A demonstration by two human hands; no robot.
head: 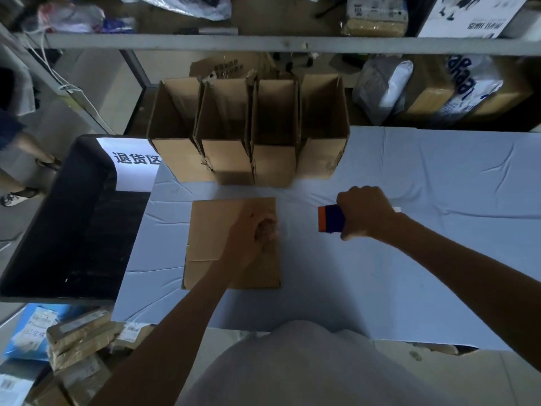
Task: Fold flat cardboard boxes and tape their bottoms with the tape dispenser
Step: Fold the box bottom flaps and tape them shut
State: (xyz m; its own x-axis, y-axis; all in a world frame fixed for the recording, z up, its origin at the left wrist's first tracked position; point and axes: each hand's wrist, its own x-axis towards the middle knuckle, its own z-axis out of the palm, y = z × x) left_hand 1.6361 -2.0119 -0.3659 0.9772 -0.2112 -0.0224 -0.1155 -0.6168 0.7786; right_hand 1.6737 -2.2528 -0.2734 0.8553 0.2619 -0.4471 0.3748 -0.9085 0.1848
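Cardboard flat box (pixel 222 244): lies unopened on the pale cloth-covered table (pixel 409 259), near us and left of centre.
Our left hand (pixel 251 232): sits at the flat box's right edge with fingers curled. Blur hides whether they pinch the cardboard, so we cannot tell.
Our right hand (pixel 366 212): clenched round the handle of the tape dispenser (pixel 330 219), to the right of the flat box and apart from it.
Blue and orange tape dispenser: its head points left, toward the flat box.
Four folded boxes (pixel 248 133): stand open-topped in a row at the far edge of the table, side by side and touching.
Left of table: a black bin (pixel 73 224) with a white printed sign.
Stage, as we judge it: this flat box has yet to be opened out; its bottom is not taped.
Risk: opening the box one-handed while the right hand is full could let it spring shut or slide on the wrinkled cloth.
Risk: lifting it carelessly could knock the far row over.
Risk: flaps closed askew would leave the tape crooked or gapped.
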